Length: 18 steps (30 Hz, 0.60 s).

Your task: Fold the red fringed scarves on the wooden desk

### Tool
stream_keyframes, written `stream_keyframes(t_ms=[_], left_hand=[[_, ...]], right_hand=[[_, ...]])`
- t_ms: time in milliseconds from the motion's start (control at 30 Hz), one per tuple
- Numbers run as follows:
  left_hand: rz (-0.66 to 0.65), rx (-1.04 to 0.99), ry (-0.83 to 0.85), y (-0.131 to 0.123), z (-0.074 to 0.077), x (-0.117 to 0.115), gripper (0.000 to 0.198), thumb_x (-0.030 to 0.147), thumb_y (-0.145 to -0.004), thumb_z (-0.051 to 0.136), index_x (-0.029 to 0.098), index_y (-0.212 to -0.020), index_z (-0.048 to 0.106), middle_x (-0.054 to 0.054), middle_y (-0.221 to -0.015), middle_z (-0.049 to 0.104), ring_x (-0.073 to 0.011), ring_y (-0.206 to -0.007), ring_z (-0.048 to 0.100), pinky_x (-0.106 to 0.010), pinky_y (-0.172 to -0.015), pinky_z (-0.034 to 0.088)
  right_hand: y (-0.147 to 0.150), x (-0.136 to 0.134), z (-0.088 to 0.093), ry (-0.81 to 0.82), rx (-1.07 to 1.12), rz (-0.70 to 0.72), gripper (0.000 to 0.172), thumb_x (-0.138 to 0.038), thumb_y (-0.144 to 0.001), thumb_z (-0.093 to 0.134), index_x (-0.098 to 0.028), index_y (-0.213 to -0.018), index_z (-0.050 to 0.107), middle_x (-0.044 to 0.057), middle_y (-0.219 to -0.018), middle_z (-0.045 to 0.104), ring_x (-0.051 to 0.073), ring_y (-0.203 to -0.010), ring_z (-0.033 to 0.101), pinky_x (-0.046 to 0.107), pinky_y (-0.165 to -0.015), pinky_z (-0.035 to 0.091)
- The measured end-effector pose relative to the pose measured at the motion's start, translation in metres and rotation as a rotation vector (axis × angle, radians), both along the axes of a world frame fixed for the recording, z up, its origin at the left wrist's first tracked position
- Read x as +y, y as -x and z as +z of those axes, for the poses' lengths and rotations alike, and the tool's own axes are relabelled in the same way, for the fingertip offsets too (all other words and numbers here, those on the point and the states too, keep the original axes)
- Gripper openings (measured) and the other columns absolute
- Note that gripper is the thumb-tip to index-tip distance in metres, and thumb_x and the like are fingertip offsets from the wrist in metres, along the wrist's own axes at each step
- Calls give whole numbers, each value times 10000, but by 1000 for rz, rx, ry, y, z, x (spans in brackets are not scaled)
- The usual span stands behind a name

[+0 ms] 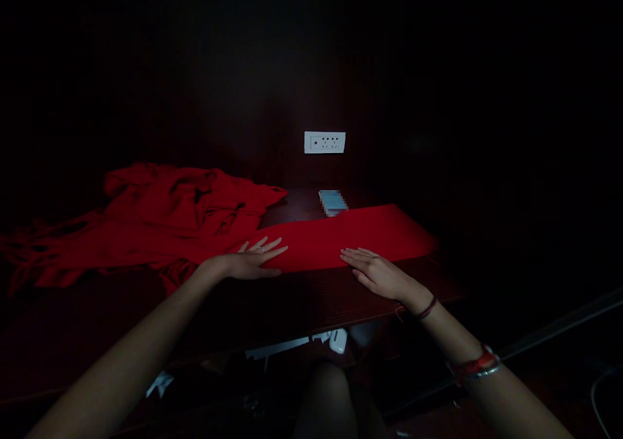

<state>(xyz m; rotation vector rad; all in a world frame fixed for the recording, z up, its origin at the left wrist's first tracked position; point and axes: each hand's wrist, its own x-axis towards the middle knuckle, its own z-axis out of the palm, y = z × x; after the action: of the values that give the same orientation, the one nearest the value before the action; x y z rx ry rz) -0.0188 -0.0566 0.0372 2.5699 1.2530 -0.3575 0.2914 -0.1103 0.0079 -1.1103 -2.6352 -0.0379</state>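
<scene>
A red cloth lies on a dark wooden table (pixel 302 299). Its right part is a smooth folded strip (pixel 363 235); its left part is a crumpled heap (pixel 165 215). My left hand (pixel 250 262) lies flat on the near edge of the strip, fingers stretched out and pointing right. My right hand (pixel 377 272) rests flat on the same edge a little further right, fingers pointing left. Neither hand grips anything. A dark cord and a red bracelet circle my right wrist and forearm.
A white wall socket (pixel 324 142) sits on the dark wall behind the table. A small pale blue object (pixel 333 201) lies at the back of the table. White items (pixel 292 347) show under the table's near edge. The room is very dark.
</scene>
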Motion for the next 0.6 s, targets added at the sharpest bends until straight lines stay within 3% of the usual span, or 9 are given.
stream_keyframes(t_ms=[133, 233, 433, 600], left_hand=[[-35, -154, -174, -25, 10, 8, 515, 487, -835, 148, 211, -1230, 326, -63, -1319, 253, -187, -1206, 186, -349, -963, 160], [-45, -263, -385, -51, 4, 19, 516, 502, -827, 164, 226, -1240, 305, -44, -1349, 169, -193, -1220, 130, -356, -971, 137], [42, -158, -239, -67, -29, 33, 587, 592, -775, 182, 293, -1281, 170, -34, -1357, 122, -249, -1225, 71, -467, -950, 97], [47, -201, -239, -65, -34, 35, 639, 645, -742, 149, 303, -1282, 154, -28, -1359, 107, -244, -1227, 59, -453, -957, 84]], right_hand=[[2, 1, 1, -34, 19, -8, 418, -173, -779, 355, -159, -1196, 395, 61, -1205, 439, 153, -1130, 355, 357, -972, 264], [4, -2, 5, -98, 28, -17, 414, -196, -781, 364, -154, -1192, 399, 67, -1207, 436, 161, -1136, 345, 374, -979, 243], [9, -1, 14, -129, -62, -51, 435, -327, -827, 309, -177, -1235, 335, 62, -1263, 363, 179, -1188, 248, 405, -991, 167], [23, 36, 32, -22, -132, -158, 525, -476, -825, 193, -199, -1260, 287, 71, -1295, 309, 204, -1195, 228, 408, -968, 195]])
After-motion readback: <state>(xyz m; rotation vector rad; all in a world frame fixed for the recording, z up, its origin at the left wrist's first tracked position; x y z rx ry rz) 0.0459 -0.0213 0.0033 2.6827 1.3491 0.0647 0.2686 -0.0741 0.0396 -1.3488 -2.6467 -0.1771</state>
